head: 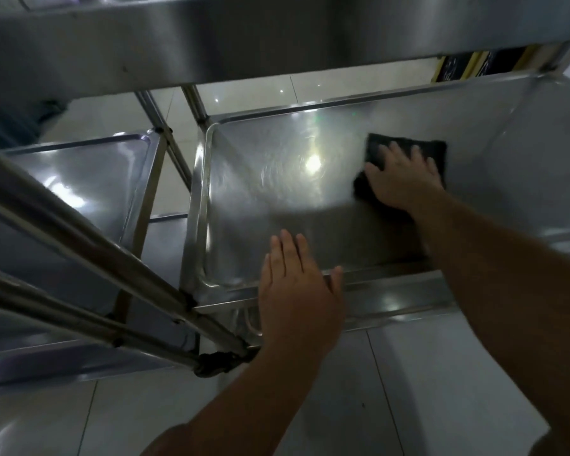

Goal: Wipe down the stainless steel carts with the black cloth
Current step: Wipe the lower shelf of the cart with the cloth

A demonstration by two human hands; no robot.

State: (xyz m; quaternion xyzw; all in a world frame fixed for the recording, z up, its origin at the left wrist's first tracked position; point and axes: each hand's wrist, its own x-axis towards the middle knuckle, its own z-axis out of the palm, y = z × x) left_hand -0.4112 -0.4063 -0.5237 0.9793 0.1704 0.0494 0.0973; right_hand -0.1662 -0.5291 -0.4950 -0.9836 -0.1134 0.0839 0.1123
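Note:
I look down at the lower shelf (pixel 264 199) of a stainless steel cart, a shallow shiny tray with raised edges. A black cloth (pixel 385 144) lies flat on the shelf right of its middle. My right hand (pixel 403 179) presses on the cloth with fingers spread and straight, covering most of it. My left hand (pixel 297 287) rests flat on the shelf's near rim, fingers straight and pointing onto the tray. The cart's upper shelf (pixel 277 37) overhangs at the top of the view.
A second steel cart (pixel 79 179) stands close on the left, its lower shelf beside this one. Slanted steel handle tubes (pixel 89 258) cross the lower left. A wheel (pixel 214 362) sits at the near corner. Glossy white floor tiles (pixel 392 390) lie below.

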